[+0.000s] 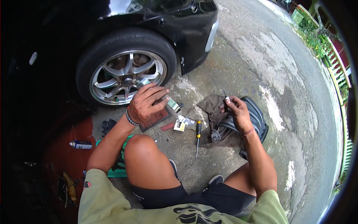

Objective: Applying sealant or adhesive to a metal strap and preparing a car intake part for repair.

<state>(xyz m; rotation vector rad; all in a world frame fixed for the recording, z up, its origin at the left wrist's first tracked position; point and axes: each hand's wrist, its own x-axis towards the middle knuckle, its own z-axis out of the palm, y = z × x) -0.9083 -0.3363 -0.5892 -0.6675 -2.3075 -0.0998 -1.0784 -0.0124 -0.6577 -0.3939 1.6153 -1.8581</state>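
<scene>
My left hand (146, 103) is raised in front of the car wheel (128, 76), its fingers curled over a shiny green-and-silver can-like thing (173, 105). Most of that thing is hidden behind the fingers. Over on the right, my right hand (235, 108) pinches a small metallic part (226, 98) between thumb and fingertips; its kind is too small to make out. Beneath the right hand, a ribbed black plastic housing (255, 115) lies on a dark cloth (211, 106). Past the left hand, a pleated rectangular air filter (156, 120) rests on the ground.
A yellow-and-black screwdriver (198, 130) lies between my knees, near a reddish strip (167, 126) and a white-and-yellow packet (180, 124). A green crate (118, 173) stands beside my left leg. Farther left are a spray can (80, 144) and a black part (108, 126).
</scene>
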